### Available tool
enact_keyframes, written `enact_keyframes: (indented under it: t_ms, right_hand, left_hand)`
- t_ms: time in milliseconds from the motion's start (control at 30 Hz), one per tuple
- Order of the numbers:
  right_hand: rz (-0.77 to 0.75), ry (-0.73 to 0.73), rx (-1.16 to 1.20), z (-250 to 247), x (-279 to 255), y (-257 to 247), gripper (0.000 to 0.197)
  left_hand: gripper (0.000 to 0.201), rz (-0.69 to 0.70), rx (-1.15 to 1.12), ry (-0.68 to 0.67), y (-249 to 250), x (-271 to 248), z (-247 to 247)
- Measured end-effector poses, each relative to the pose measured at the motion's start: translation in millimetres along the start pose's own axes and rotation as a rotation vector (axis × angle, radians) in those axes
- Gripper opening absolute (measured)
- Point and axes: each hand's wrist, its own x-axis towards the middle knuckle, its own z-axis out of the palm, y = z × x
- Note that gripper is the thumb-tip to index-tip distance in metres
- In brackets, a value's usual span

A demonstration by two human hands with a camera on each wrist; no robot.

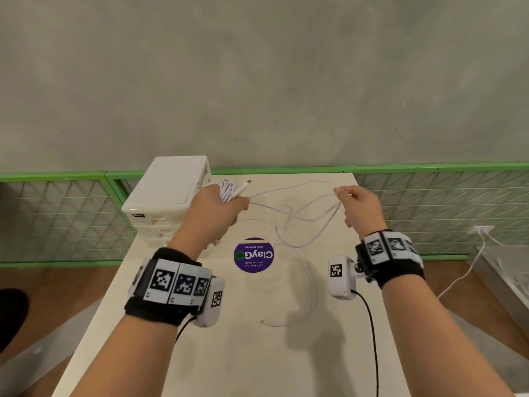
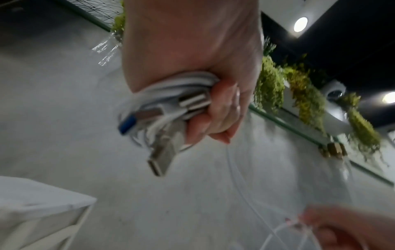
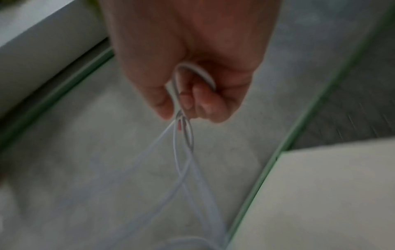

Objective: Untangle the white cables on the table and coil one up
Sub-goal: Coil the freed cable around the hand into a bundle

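My left hand is raised over the far left of the table and grips a bundle of coiled white cable, a USB plug sticking out of it. The left wrist view shows the coil in my curled fingers with several metal plugs poking out. Loose strands run from the coil across to my right hand, which pinches them between thumb and fingers. These strands cross and hang in loops above the table. Another white cable lies flat on the tabletop near me.
A white plastic drawer box stands at the table's far left corner. A purple round sticker marks the white table. Green mesh railing runs behind. A black lead trails from my right wrist camera.
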Motion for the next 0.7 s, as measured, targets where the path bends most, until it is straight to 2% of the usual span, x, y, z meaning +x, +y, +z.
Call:
enact_keyframes:
  t_ms: [67,133,200,267,333,400,467,600,700]
  right_hand:
    - [0.136,-0.133,0.447,-2,-8,-7,0.020]
    - [0.084,-0.242,0.615,-3,-17,-6,0.022]
    - [-0.022,-0.275,0.509,-3,-24,-2,0.017]
    - [-0.084,-0.242,0.329,0,-28,5,0.012]
    - [-0.106,-0.227,0.313,2,-30,13,0.008]
    - [-0.089,-0.223,0.406,4,-32,18,0.008]
    - [-0.071,-0.156,0.417,3,-33,23,0.012]
    - [0.010,0.000,0.211,5,-29,43,0.016]
    - [-0.015,-0.068,0.022,13,-30,60,0.014]
  left_hand:
    - [0.023,-0.065,0.037,0.029,-10,4,1]
    - [0.025,-0.110,0.002,-0.012,-18,2,4]
    - [0.022,-0.115,-0.037,-0.064,-22,-2,9]
    - [0.019,-0.110,-0.073,-0.092,-22,-4,11]
    - [0.018,-0.100,-0.092,-0.093,-21,-3,10]
    - [0.018,-0.096,-0.117,-0.081,-22,-2,6]
    - [0.019,-0.099,-0.150,-0.070,-24,-2,1]
    - [0.019,-0.101,-0.227,-0.057,-27,-4,-5]
    - [0.018,-0.094,-0.219,-0.007,-27,-4,-5]
